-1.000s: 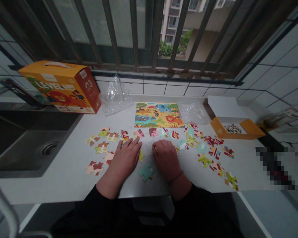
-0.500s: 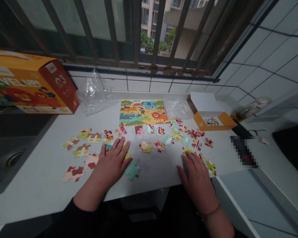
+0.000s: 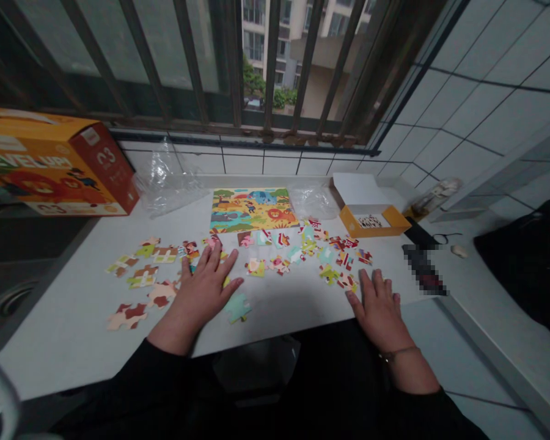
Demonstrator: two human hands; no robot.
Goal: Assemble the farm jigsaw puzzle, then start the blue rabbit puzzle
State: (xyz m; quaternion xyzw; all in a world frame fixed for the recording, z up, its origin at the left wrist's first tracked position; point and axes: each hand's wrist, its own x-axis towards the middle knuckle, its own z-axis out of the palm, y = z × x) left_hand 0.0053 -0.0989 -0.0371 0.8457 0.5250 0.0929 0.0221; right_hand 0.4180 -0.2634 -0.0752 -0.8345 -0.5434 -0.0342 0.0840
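between the left hand (image 3: 201, 288) and right hand (image 3: 378, 305), bare white counter (image 3: 293, 302) leaves a low path along the front edge, a teal puzzle piece (image 3: 238, 307) at its left end. farther back, loose pieces (image 3: 256, 267) and a picture board (image 3: 252, 211) interrupt a flat slide; an orange carton (image 3: 101, 174) stands at back left, an open box (image 3: 376, 232) at back right.

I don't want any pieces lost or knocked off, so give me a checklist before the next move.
1. Left hand not covering puzzle pieces: not ok, it overlaps some.
2. Nothing hidden under the right hand: cannot tell.
3. Teal piece nearest the front edge lying fully on the counter: ok.
4. Animal picture board clear of both hands: ok.
5. Small orange box standing open, lid up: ok.
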